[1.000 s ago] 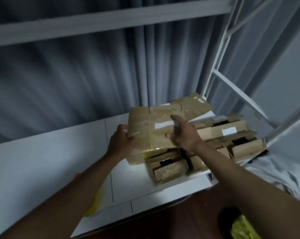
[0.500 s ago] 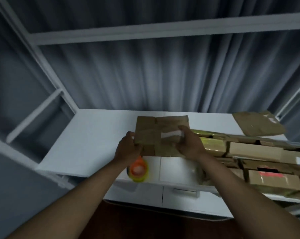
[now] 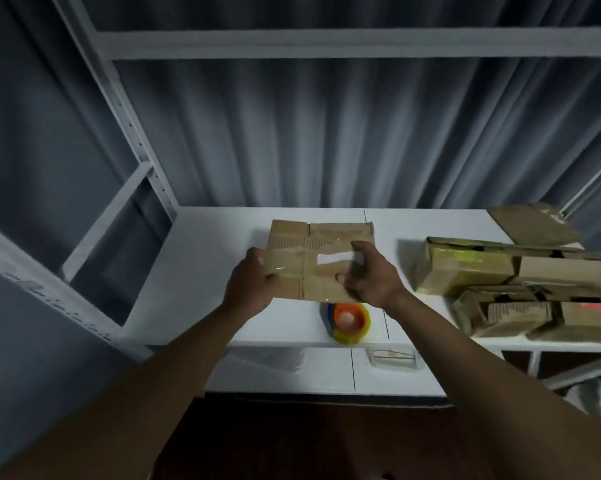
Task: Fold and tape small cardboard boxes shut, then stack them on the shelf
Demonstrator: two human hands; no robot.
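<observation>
I hold a flattened brown cardboard box (image 3: pixel 313 251) with tape and a white label above the white shelf board (image 3: pixel 202 271), near its middle. My left hand (image 3: pixel 249 282) grips the box's left edge. On the right edge my right hand (image 3: pixel 368 275) grips it, thumb on the front face below the label. A roll of tape with an orange core (image 3: pixel 349 320) lies on the shelf just below the box, near the front edge. A pile of several cardboard boxes (image 3: pixel 513 289) sits on the shelf at the right.
White metal shelf uprights (image 3: pixel 119 109) and a crossbeam (image 3: pixel 326 46) frame the space, with a grey curtain behind. A loose flat cardboard piece (image 3: pixel 534 225) lies at the back right. A lower white shelf (image 3: pixel 326 372) holds a small clear container (image 3: pixel 394 358).
The box has moved left from over the pile at the right to above the shelf's middle, both hands still on it. My view has swung left, bringing the tape roll into sight.
</observation>
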